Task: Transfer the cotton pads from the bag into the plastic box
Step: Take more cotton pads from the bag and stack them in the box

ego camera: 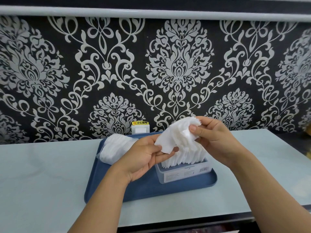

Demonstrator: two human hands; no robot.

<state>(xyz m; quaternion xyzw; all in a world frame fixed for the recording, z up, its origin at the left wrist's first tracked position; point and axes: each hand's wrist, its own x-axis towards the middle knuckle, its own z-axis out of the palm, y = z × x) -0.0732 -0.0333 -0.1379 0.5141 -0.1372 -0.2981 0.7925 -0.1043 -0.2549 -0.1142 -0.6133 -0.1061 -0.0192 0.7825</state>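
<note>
A fanned stack of white cotton pads (pixel 178 137) hangs over the clear plastic box (pixel 183 174), its lower end standing inside the box. My right hand (pixel 213 137) grips the top of the stack between thumb and fingers. My left hand (pixel 144 155) pinches the loose lower-left pads with thumb and fingertips. The clear bag (pixel 114 148) with more white pads lies on the left of the blue tray (pixel 151 190), behind my left hand.
The blue tray sits on a pale blue tabletop (pixel 50 174) against a black and silver patterned wall. A white wall socket (pixel 140 128) with a yellow label is just behind the tray. The table's front edge runs near the bottom of the view.
</note>
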